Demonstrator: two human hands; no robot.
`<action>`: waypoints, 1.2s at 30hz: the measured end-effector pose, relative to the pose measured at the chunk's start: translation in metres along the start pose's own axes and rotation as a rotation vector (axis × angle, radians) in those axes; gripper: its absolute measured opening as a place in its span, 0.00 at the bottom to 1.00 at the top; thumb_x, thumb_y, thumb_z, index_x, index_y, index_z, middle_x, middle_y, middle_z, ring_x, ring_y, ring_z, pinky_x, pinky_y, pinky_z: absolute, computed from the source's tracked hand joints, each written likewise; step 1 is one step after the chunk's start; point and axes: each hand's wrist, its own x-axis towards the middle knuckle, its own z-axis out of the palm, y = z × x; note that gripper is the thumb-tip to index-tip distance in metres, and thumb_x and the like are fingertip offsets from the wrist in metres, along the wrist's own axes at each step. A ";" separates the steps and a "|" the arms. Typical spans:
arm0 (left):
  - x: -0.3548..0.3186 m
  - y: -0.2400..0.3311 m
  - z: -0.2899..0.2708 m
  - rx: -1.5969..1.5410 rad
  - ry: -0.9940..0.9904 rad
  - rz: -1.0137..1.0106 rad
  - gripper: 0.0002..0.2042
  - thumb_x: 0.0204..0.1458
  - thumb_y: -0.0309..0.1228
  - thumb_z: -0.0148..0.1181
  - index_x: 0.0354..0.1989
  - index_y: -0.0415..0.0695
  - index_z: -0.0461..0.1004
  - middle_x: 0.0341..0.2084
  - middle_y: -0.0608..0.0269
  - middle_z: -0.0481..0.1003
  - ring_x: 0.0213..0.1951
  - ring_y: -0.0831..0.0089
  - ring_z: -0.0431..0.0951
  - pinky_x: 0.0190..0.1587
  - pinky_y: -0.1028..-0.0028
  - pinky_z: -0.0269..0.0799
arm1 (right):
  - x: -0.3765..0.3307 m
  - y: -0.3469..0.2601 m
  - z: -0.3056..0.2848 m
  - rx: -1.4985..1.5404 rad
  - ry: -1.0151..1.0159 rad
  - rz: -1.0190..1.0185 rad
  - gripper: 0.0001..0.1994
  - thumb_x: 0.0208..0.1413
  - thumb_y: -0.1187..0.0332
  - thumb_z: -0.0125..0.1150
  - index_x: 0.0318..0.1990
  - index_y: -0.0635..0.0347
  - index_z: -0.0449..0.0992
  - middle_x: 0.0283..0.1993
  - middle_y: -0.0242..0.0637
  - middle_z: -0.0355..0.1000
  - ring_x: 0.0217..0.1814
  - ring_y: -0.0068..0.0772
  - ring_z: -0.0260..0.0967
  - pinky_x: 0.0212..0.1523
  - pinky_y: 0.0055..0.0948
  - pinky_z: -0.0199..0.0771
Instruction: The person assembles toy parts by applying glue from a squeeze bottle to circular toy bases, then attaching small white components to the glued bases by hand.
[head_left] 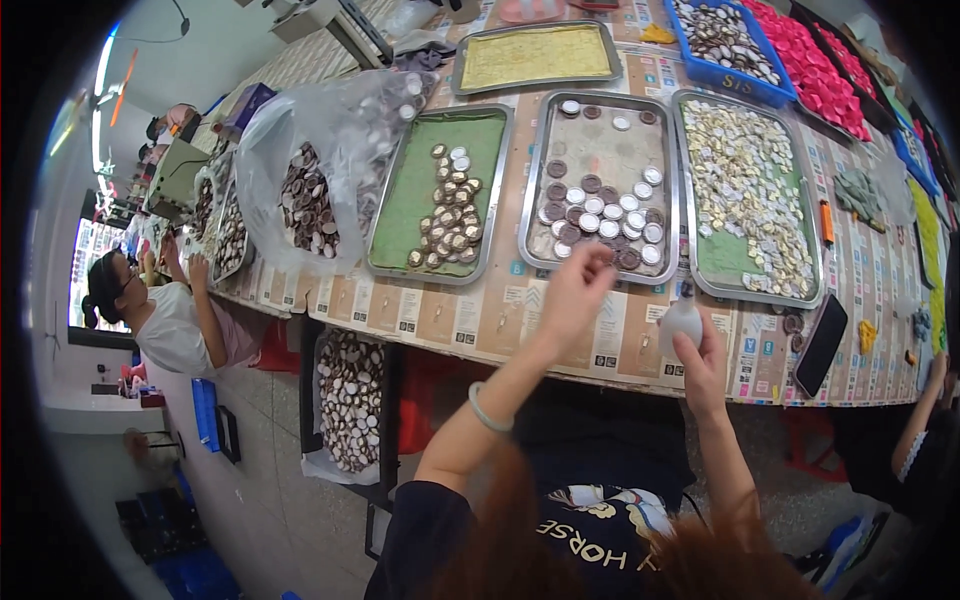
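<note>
My right hand (704, 368) is wrapped round a white squeeze bottle (682, 326) with a dark narrow tip, held upright at the table's near edge. My left hand (578, 292) hovers over the near rim of the middle metal tray (527, 215). Its fingers are curled together, and whatever is in them is too small to make out. Loose round discs (592, 205), some white-faced and some brown, lie in that tray, mostly in its near half. To the left, a green-lined tray (405, 180) holds gold and brown round pieces (450, 220).
Small gold and white pieces (745, 165) fill the right tray. Behind stand a yellow-lined tray (540, 55) and a blue bin (735, 88). A plastic bag of discs (310, 200) lies left. A phone (822, 345) rests at right. A co-worker (165, 315) sits far left.
</note>
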 end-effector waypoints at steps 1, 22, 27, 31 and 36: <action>-0.013 0.001 0.007 -0.050 -0.061 0.012 0.08 0.45 0.26 0.54 0.34 0.40 0.69 0.20 0.65 0.67 0.25 0.80 0.66 0.29 0.80 0.63 | -0.003 -0.005 0.002 0.088 -0.022 0.054 0.18 0.50 0.71 0.52 0.49 0.65 0.61 0.39 0.35 0.67 0.42 0.23 0.63 0.45 0.22 0.60; -0.066 0.004 0.008 -1.325 -0.391 -0.505 0.14 0.54 0.29 0.44 0.50 0.44 0.59 0.48 0.53 0.63 0.44 0.67 0.69 0.47 0.72 0.65 | -0.023 -0.054 -0.010 0.073 0.156 -0.106 0.19 0.36 0.79 0.63 0.37 0.61 0.64 0.37 0.31 0.62 0.38 0.19 0.60 0.39 0.18 0.62; -0.068 0.001 0.009 -1.381 -0.431 -0.515 0.15 0.54 0.31 0.43 0.50 0.42 0.58 0.47 0.52 0.64 0.44 0.68 0.69 0.47 0.71 0.66 | -0.026 -0.049 -0.011 -0.061 0.174 -0.215 0.18 0.35 0.76 0.66 0.34 0.61 0.64 0.33 0.30 0.61 0.35 0.19 0.60 0.37 0.18 0.62; -0.069 -0.002 0.010 -1.379 -0.444 -0.526 0.16 0.54 0.33 0.43 0.50 0.41 0.58 0.47 0.53 0.65 0.43 0.68 0.69 0.47 0.72 0.66 | -0.025 -0.046 -0.011 -0.091 0.173 -0.212 0.17 0.36 0.75 0.66 0.34 0.61 0.64 0.33 0.30 0.61 0.35 0.19 0.60 0.37 0.18 0.62; -0.070 -0.004 0.010 -1.407 -0.490 -0.562 0.16 0.55 0.35 0.43 0.49 0.41 0.61 0.43 0.58 0.68 0.43 0.70 0.69 0.46 0.72 0.65 | -0.024 -0.044 -0.011 -0.089 0.160 -0.194 0.16 0.37 0.76 0.66 0.33 0.62 0.64 0.32 0.30 0.61 0.34 0.19 0.60 0.36 0.18 0.62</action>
